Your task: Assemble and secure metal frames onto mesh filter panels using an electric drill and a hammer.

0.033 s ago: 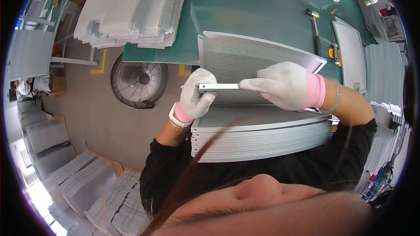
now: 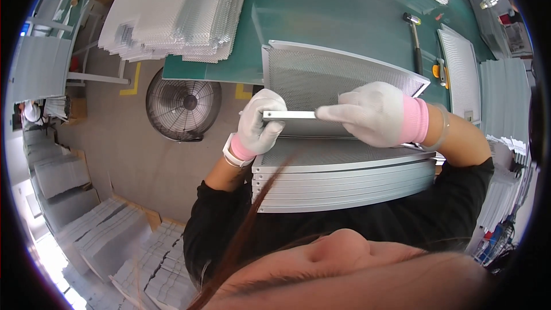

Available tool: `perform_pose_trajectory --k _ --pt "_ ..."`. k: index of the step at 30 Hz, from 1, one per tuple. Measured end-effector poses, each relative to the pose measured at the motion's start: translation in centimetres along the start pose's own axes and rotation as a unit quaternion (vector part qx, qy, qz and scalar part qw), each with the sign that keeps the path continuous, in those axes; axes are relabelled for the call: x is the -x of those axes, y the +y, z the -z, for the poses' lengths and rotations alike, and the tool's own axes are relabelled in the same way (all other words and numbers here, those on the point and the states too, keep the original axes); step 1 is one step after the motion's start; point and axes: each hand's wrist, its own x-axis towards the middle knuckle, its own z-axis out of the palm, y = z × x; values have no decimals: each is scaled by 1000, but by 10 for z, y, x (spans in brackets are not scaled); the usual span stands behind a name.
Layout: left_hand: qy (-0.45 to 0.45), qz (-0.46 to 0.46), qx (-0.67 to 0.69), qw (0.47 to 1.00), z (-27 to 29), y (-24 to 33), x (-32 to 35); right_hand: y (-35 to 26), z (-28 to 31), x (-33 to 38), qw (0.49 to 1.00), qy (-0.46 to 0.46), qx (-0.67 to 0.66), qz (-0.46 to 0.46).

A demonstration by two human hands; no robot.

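My left hand (image 2: 259,120), in a white glove with a pink cuff, is closed round the left end of a silver frame bar (image 2: 291,115), with a small hole near that end. My right hand (image 2: 373,112), gloved alike, is closed at the bar's other end; one finger lies along it and the thumb is hidden. Just beyond stands a framed mesh panel (image 2: 338,72), tilted; whether the bar belongs to it I cannot tell. Below my hands, a stack of framed mesh panels (image 2: 344,186) rests against my body.
On the green table (image 2: 321,6) lie stacked mesh sheets (image 2: 172,11), a hammer (image 2: 415,40), an orange-handled tool (image 2: 441,73) and another mesh panel (image 2: 459,69). A round floor fan (image 2: 186,106) stands at left. Stacked panels (image 2: 109,229) fill the lower left.
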Motion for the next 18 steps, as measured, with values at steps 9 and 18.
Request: perform_pose_trajectory --k 9,18 --pt "12 -9 -24 1000 -3 1 -2 -9 -10 -30 998 21 -41 -37" --pt "142 -41 19 989 -16 -10 7 -1 -19 -36 998 40 -38 7"
